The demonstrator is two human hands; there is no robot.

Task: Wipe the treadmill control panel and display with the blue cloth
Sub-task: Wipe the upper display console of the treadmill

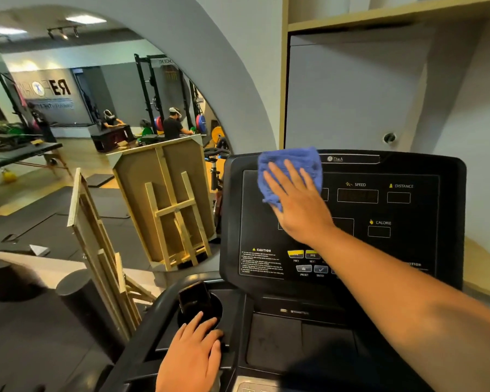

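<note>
The black treadmill control panel (408, 250) stands upright before me, with dark display windows labelled SPEED, DISTANCE and CALORIE. My right hand (297, 202) lies flat on the upper left of the panel, fingers spread, pressing the blue cloth (289, 162) against it. The cloth bunches above and around my fingers and reaches the panel's top edge. Lower down, my left hand (193, 355) rests on the console's left side by the cup holder (215, 309), holding nothing. A dark phone (194, 299) stands in that cup holder.
A large arched mirror (96, 137) to the left reflects the gym, people and weight racks. A wooden easel frame (102, 250) leans beside the treadmill. A black foam roller (79, 295) stands at lower left. A wall and a wooden shelf rise behind the panel.
</note>
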